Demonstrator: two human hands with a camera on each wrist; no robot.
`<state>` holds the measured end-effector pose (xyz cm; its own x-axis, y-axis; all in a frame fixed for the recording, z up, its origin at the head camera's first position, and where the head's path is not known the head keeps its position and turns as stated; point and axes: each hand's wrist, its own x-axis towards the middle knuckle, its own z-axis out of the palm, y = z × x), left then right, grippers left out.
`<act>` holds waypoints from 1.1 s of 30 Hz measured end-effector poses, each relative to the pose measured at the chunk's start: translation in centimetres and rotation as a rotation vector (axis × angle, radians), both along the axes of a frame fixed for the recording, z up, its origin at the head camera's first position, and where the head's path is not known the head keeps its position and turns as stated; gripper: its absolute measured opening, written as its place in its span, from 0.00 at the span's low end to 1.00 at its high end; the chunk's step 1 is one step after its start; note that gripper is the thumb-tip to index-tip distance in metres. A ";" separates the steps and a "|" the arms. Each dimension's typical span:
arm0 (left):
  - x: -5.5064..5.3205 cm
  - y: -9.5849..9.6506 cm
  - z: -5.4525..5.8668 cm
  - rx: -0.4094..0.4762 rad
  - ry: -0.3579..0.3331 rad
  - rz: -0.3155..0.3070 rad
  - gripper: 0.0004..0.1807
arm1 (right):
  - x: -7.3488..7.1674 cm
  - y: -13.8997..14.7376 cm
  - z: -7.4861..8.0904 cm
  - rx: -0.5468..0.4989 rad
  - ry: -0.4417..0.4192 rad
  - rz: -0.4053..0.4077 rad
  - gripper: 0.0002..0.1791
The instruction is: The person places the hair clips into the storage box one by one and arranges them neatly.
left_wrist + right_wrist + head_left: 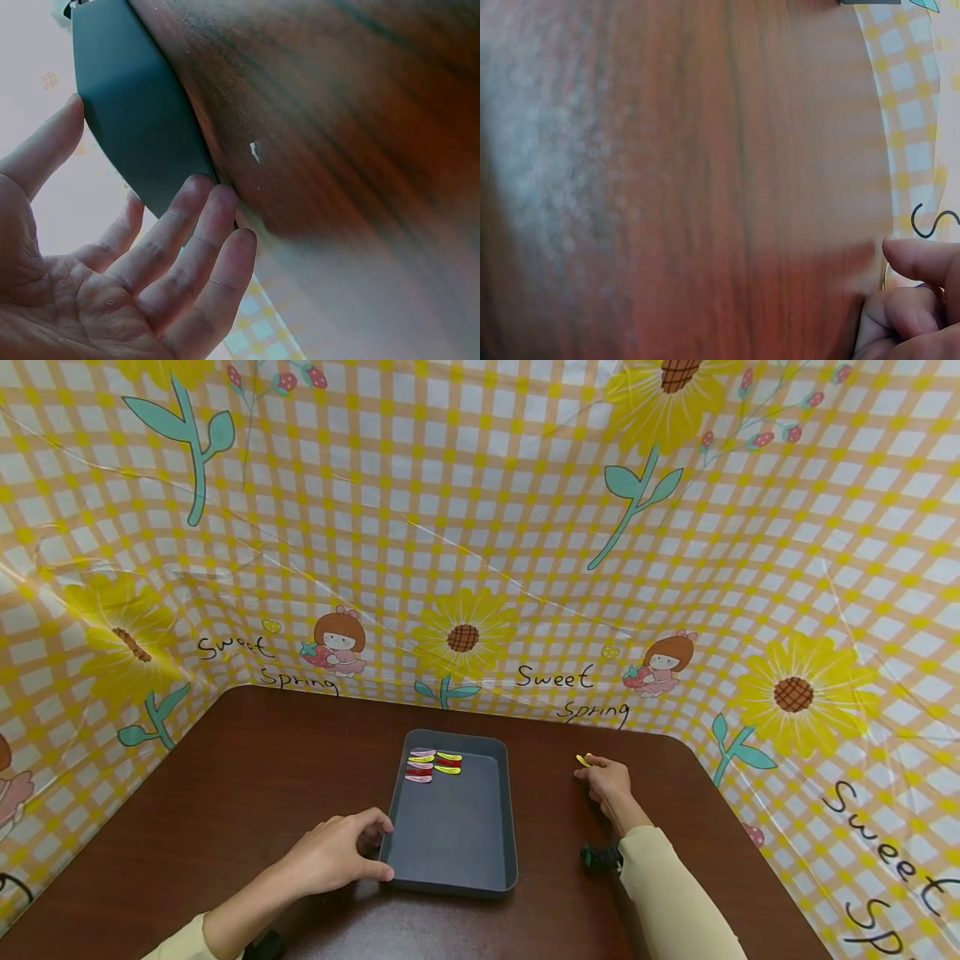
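Observation:
A dark grey rectangular tray (pixel 453 835) lies on the brown table. In its far left part, snap hair clips (pixel 420 766) in pink, yellow and red form two columns; the right column holds yellow and red ones. My left hand (pixel 330 856) rests at the tray's left side near the front corner, thumb and fingertips touching its wall. In the left wrist view those fingers (pixel 196 196) are loosely bent against the tray's outer wall (pixel 135 105). Right of the tray, my right hand (pixel 611 783) pinches a yellow hair clip (pixel 582 760) between thumb and fingers, above the table.
The brown table (pixel 285 752) meets a yellow checked cloth (pixel 480 552) with sunflowers at its back and sides. A dark strapped device (pixel 600 860) sits at the right wrist. The right wrist view mostly shows the wooden tabletop (pixel 727 165).

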<state>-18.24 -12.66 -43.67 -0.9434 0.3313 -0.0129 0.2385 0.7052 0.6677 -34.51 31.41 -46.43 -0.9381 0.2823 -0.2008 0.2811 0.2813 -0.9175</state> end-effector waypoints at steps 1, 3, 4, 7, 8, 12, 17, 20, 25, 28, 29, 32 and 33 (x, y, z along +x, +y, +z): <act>0.0 0.0 0.0 0.001 0.000 0.000 0.28 | 0.0 0.0 0.0 0.005 -0.001 -0.002 0.31; 0.0 0.0 0.0 0.002 -0.002 0.001 0.28 | 0.0 0.0 -0.1 0.014 0.003 -0.001 0.31; 0.0 0.0 0.0 0.003 -0.003 0.002 0.28 | 0.0 0.0 -0.1 0.021 0.005 0.001 0.30; 0.0 0.0 0.0 0.004 -0.004 0.003 0.28 | 0.1 0.0 -0.1 0.033 0.004 0.005 0.29; 0.0 0.0 0.0 0.004 -0.005 0.003 0.28 | 0.1 0.0 0.0 0.034 0.003 0.010 0.28; 0.0 0.0 0.0 0.003 -0.008 0.003 0.28 | 0.3 0.0 0.1 0.031 -0.001 0.036 0.28; 0.0 0.0 0.0 0.000 -0.012 0.006 0.28 | 0.4 0.0 0.3 0.037 -0.016 0.063 0.27; 0.0 0.0 0.0 -0.002 -0.012 0.007 0.28 | 0.5 0.0 0.3 0.033 -0.017 0.063 0.27; 0.0 0.0 0.0 -0.004 -0.009 0.007 0.28 | 0.6 -0.1 0.2 0.029 0.008 0.041 0.25; 0.0 0.1 0.0 -0.002 -0.011 0.007 0.28 | 0.6 0.1 0.1 0.023 0.025 0.019 0.25; 0.0 0.1 0.0 -0.003 -0.012 0.007 0.28 | 0.6 0.2 0.1 0.024 0.030 0.000 0.24; 0.0 0.1 0.1 -0.003 -0.012 0.008 0.28 | 0.5 0.7 0.0 0.040 0.050 -0.054 0.23; 0.0 0.1 0.1 -0.003 -0.011 0.009 0.28 | 0.4 0.9 0.0 0.046 0.056 -0.070 0.23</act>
